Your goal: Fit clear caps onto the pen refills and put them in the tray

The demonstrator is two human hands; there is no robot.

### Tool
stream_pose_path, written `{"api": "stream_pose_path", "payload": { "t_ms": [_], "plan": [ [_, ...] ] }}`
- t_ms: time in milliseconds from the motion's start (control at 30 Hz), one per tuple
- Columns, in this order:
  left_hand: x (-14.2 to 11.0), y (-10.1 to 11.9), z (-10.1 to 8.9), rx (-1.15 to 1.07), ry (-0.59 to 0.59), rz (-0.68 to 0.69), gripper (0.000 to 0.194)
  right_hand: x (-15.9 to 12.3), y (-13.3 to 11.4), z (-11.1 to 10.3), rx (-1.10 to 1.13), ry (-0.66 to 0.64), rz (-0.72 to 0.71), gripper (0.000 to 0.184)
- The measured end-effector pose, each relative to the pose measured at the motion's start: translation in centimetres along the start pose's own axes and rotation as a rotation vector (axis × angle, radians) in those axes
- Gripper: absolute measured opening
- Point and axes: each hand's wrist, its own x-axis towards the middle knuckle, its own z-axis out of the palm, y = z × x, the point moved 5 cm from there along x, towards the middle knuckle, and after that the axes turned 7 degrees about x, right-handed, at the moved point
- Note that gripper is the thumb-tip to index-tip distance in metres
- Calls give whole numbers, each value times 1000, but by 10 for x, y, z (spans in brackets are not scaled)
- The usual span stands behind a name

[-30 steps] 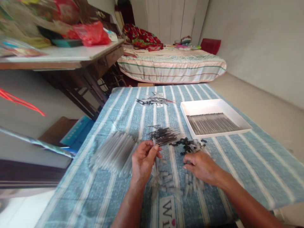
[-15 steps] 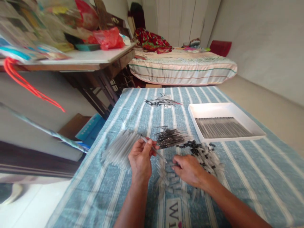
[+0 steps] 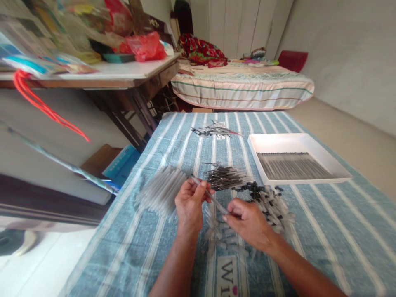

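Observation:
My left hand (image 3: 192, 202) is closed around a slim grey pen (image 3: 218, 203), which slants down to the right. At the pen's lower end, the fingers of my right hand (image 3: 250, 220) are pinched together; they hide the tip. Left of my left hand lies a stack of frosted pen barrels (image 3: 158, 192). Just beyond both hands is a heap of dark pen refills (image 3: 225, 178). Clear pen caps (image 3: 275, 208) with black bits among them lie in a pile beside my right hand. Small translucent pieces (image 3: 227, 237) are scattered below the hands.
A white open box (image 3: 335, 177) at the right holds a row of pens (image 3: 292, 166). Farther back on the striped tablecloth (image 3: 123, 247) lies a loose bunch of thin dark parts (image 3: 216, 131). A cluttered desk (image 3: 148, 72) stands at the left, a bed (image 3: 244, 93) behind.
My right hand has met the lower end of the pen, closing the gap that was between them. My left hand still holds the pen. The whole view has shifted slightly.

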Motion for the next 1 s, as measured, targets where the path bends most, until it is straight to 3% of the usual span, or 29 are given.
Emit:
{"api": "stream_pose_path", "payload": {
  "t_ms": [200, 467, 867, 1000],
  "plan": [
    [1, -5, 0, -13, -21, -40, 21, -3, 6, 3, 31, 60, -30, 12],
    [2, -14, -2, -15, -8, -106, 19, -9, -4, 4, -214, 194, -215, 13],
    [-1, -19, 1, -18, -2, -114, 17, -11, 4, 12, -80, 198, -120, 15],
    [-2, -17, 3, 13, -37, -120, 18, -5, -1, 8, -209, 127, -93, 16]
  ]
}}
